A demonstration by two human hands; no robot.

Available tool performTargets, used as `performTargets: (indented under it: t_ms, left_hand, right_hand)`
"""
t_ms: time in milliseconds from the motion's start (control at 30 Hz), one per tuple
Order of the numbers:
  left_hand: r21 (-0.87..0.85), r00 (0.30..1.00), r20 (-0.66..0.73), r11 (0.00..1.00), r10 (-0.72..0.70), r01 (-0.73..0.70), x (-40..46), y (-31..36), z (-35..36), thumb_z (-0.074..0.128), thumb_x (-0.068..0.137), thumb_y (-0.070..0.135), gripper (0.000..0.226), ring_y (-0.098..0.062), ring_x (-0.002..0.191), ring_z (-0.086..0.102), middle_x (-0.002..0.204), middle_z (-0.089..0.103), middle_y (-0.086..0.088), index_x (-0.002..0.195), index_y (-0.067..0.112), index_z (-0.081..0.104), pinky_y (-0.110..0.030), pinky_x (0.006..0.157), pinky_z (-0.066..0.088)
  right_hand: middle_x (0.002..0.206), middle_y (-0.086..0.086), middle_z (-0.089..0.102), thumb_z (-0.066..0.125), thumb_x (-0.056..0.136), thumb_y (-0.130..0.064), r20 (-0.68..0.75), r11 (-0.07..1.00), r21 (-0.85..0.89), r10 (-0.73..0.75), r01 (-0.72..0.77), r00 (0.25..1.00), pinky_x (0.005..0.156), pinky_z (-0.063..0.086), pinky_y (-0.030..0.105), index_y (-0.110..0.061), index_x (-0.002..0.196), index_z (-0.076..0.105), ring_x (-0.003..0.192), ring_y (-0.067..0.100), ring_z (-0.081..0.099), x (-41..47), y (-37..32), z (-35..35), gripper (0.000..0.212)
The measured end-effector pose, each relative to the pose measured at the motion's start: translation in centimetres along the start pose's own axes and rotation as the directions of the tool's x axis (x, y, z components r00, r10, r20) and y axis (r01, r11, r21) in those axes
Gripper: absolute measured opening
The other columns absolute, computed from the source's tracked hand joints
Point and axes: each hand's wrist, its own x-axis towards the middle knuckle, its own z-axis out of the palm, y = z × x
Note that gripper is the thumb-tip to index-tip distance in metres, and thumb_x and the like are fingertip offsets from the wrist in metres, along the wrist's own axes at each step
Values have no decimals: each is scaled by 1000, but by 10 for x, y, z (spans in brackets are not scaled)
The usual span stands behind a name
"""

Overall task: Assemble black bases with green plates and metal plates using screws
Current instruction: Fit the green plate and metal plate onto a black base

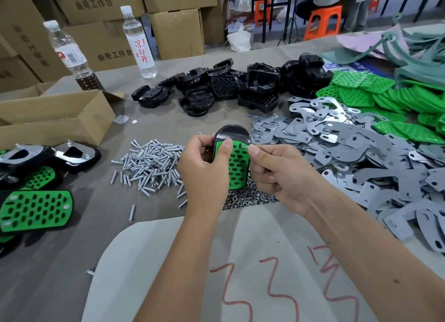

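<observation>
My left hand [204,169] grips a black base [232,132] with a perforated green plate [237,167] seated in it, thumb pressed on the plate's top left corner. My right hand [277,172] pinches a small screw [245,147] at the plate's upper right corner. Loose screws [149,162] lie in a heap to the left, and small nuts [248,197] lie under my hands. Black bases [228,85] are piled at the back, grey metal plates [349,148] spread to the right, and green plates [385,100] lie at the far right.
Finished assemblies [36,208] lie at the left edge. An open cardboard box [55,114] and two bottles [139,42] stand at the back left. White paper with red marks [240,273] covers the table's near edge. Cartons are stacked behind.
</observation>
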Motion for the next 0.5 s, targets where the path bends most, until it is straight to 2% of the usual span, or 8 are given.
performTargets:
  t_ms: [67,133,233,300,333,367,433,500]
  left_hand:
    - [-12,999,38,999,33,-32,-3,5,1,77,86,23,15,-16,73,65,82,70,-2,91,12,67,-36,71,56]
    - [-24,997,64,998,52,-50,-5,8,2,74,82,28,16,-15,72,65,80,71,0,88,15,67,-33,69,56]
    - [-108,999,48,994,-14,20,-5,8,3,73,81,30,19,-14,72,64,81,70,-4,88,14,66,-36,71,56]
    - [-141,997,63,988,-54,62,-5,7,3,73,81,32,21,-16,74,64,84,70,-8,88,13,65,-40,72,55]
    - [-137,994,88,988,-63,74,-5,7,3,73,81,33,23,-16,74,63,84,70,-7,89,13,64,-41,72,55]
    - [-120,990,126,989,-68,84,-6,6,3,74,80,35,26,-16,74,63,83,68,-5,89,14,62,-41,71,55]
    - [-83,974,201,989,-104,123,-8,5,4,76,79,39,35,-14,72,62,80,65,2,92,13,57,-36,66,55]
    - [-129,955,223,965,-196,229,-8,6,5,79,74,40,41,-9,69,64,77,67,8,96,12,59,-26,59,52]
  right_hand:
    - [59,-2,41,53,106,-12,-23,1000,-12,-12,12,1000,40,21,15,7,110,60,44,4,25,0,-1,-1,21]
    - [60,-2,40,55,105,-13,-37,999,-41,-33,31,999,41,20,16,13,110,59,45,5,23,1,-1,-2,27]
    - [59,2,35,63,100,-17,-94,995,-77,-76,69,993,40,17,18,24,106,54,50,11,15,2,-1,-2,42]
    - [59,4,29,72,88,-23,-97,991,-96,-102,92,990,40,16,19,8,84,66,51,13,13,0,-4,-2,32]
    - [58,4,28,74,83,-25,-93,991,-101,-102,93,990,40,16,18,-5,71,67,48,12,14,0,-5,-2,24]
    - [56,3,28,75,82,-24,-100,991,-99,-100,90,990,39,17,18,-16,60,64,45,10,16,0,-6,-3,26]
    - [52,-1,30,76,87,-19,-132,985,-143,-111,92,985,40,19,18,-21,53,59,42,10,19,0,-6,-5,38]
    - [49,-7,37,75,93,-21,-149,960,-255,-160,118,976,40,21,18,-20,59,66,43,10,23,-1,-6,-5,35]
